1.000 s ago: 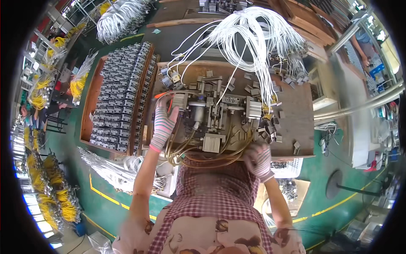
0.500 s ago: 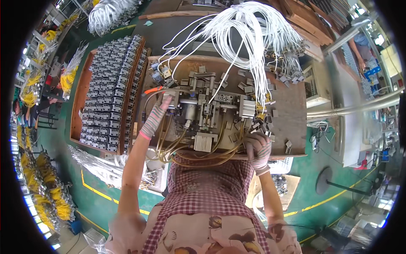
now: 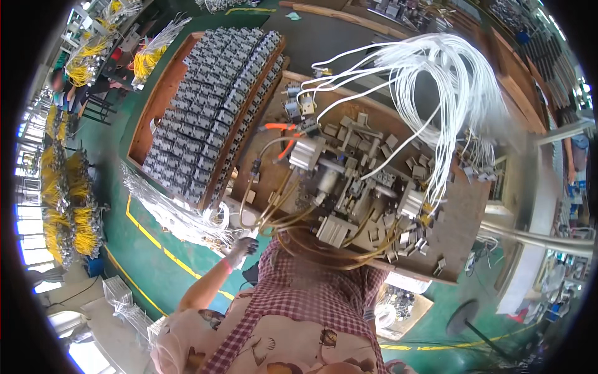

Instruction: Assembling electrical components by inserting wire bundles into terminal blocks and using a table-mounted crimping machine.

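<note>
- The wire bundle (image 3: 180, 215), a sheaf of thin white wires, lies below the lower left edge of the tray (image 3: 163, 100), just off the bench corner.
- Its long axis runs slantwise, from upper left near the tray's lower corner down to the right, ending in loose coils right by the glove.
- The left hand (image 3: 242, 248), in a grey glove, is at that near, right-hand end of the bundle, touching it or just short of it; the wires lie up and to the left from the grip.
- Its fingers look curled, but whether they hold any wire I cannot tell: the glove is small and partly blurred.
- The left forearm comes up from the lower left, roughly across the bundle's axis.
- The right hand is not in view; the checked apron (image 3: 311, 299) and the bench edge cover where it would be. So the left is the only hand near the bundle.
- Further out: the tray is packed with rows of grey parts; right of it stands the jig (image 3: 349, 187) on the bench (image 3: 461, 206), with tan hoses looping off its front.
- A hank of white wires (image 3: 448, 81) hangs above the jig, well apart from the bundle.
</note>
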`<state>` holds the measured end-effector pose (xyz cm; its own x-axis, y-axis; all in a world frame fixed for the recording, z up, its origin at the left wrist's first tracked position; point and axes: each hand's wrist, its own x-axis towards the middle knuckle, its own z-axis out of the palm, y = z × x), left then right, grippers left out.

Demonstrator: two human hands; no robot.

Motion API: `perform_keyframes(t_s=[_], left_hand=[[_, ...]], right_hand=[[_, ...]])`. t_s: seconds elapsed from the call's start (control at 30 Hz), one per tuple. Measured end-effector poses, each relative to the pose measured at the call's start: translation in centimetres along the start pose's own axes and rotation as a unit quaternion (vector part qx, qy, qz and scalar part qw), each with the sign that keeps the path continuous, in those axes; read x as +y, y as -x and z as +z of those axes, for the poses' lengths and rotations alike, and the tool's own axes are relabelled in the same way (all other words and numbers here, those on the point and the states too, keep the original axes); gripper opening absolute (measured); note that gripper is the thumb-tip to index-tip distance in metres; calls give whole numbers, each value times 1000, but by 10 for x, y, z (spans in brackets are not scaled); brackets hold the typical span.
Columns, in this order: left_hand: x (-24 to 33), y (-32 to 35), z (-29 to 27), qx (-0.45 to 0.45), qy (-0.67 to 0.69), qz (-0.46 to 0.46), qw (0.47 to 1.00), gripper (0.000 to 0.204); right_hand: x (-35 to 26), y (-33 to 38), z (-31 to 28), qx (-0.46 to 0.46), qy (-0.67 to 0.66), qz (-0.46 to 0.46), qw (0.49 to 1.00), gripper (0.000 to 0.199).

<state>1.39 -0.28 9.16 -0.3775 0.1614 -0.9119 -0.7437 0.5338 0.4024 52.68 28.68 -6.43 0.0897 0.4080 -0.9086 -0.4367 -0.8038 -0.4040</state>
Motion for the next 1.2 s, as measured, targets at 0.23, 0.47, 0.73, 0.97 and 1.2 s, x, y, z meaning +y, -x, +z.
perform_keyframes(t_s=[0.23,0.47,0.73,0.97,1.2], left_hand=[[-8,-49,48,-72,128,-87,985,16],[42,-49,49,-48,-2,-27,999,23],[39,11,-30,-67,-241,109,962,30],[219,182,19,-214,-518,426,710,25],[308,200,176,-130,-311,612,716,46]], right_hand=[[-78,136,227,-137,137,-181,964,50],[-101,219,283,-179,234,-375,879,51],[-66,244,174,221,252,-388,859,49],[-149,321,306,-108,343,-678,641,33],[-198,312,389,-108,640,-727,224,44]])
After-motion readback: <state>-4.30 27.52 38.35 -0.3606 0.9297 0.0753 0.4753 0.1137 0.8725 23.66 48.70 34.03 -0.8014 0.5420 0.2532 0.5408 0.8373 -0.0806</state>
